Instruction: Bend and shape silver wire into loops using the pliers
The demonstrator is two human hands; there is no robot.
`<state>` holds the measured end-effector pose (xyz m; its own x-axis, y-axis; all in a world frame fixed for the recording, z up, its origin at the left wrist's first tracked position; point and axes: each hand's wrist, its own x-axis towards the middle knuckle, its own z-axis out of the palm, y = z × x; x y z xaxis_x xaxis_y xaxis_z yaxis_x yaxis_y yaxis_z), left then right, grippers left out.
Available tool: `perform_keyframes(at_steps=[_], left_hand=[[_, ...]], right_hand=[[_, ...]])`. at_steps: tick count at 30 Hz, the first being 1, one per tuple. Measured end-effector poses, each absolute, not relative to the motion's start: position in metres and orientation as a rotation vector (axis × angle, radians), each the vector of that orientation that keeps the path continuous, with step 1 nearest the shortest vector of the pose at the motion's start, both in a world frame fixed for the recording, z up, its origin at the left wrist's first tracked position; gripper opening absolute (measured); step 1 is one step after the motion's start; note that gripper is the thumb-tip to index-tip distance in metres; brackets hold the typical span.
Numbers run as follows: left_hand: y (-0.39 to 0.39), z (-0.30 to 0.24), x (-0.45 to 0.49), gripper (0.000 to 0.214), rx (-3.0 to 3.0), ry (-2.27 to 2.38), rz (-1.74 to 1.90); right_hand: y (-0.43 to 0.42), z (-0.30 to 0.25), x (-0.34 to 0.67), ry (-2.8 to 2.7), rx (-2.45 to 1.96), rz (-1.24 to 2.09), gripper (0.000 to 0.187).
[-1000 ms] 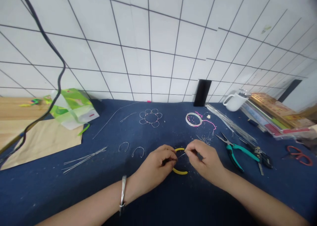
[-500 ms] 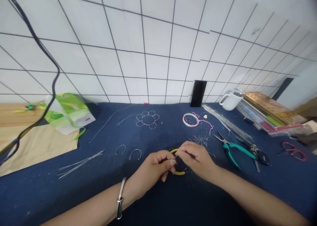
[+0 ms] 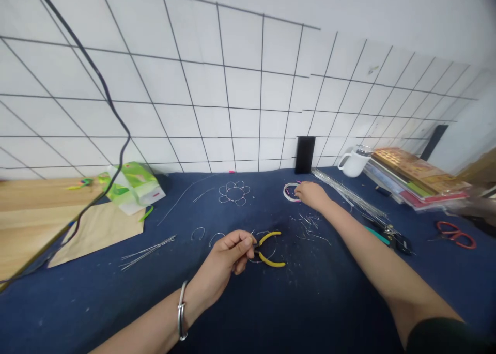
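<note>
My left hand (image 3: 238, 250) is closed in a pinch at the centre of the cloth, with a bit of thin wire (image 3: 253, 233) showing at its fingertips. Beside those fingers are pliers (image 3: 273, 264) with yellow handles spread apart; their jaws are mostly hidden. A curved wire (image 3: 274, 250) shows around the handles. Farther back, my right hand (image 3: 312, 194) reaches to a round white-rimmed dish (image 3: 285, 194) with small pink beads inside. Its fingers are pressed together at the right side of the rim; what they hold, if anything, is hidden.
A flower-shaped wire piece (image 3: 234, 193) lies behind my left hand. Wire loops (image 3: 198, 233) and straight wires (image 3: 149, 252) are on the left. Right of centre are wire scraps (image 3: 309, 223), a wire bundle (image 3: 351, 194), a white mug (image 3: 353, 163) and red-handled scissors (image 3: 457, 235).
My right hand has left my left hand and moved back to the bead dish. More of the yellow-handled pliers shows. The right forearm now covers most of the teal-handled pliers.
</note>
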<state>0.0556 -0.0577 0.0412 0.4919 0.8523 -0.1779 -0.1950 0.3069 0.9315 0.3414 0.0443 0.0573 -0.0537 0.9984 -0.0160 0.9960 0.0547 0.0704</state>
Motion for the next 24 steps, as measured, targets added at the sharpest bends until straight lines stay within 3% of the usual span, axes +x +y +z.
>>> perform_keyframes(at_steps=[15, 24], left_hand=[[-0.064, 0.032, 0.044, 0.019, 1.056, 0.71, 0.713], [-0.062, 0.035, 0.04, 0.025, 1.078, 0.724, 0.72]], right_hand=[[0.077, 0.042, 0.321, 2.079, 1.913, 0.071, 0.032], [0.067, 0.068, 0.32, 2.192, 2.132, -0.029, 0.028]])
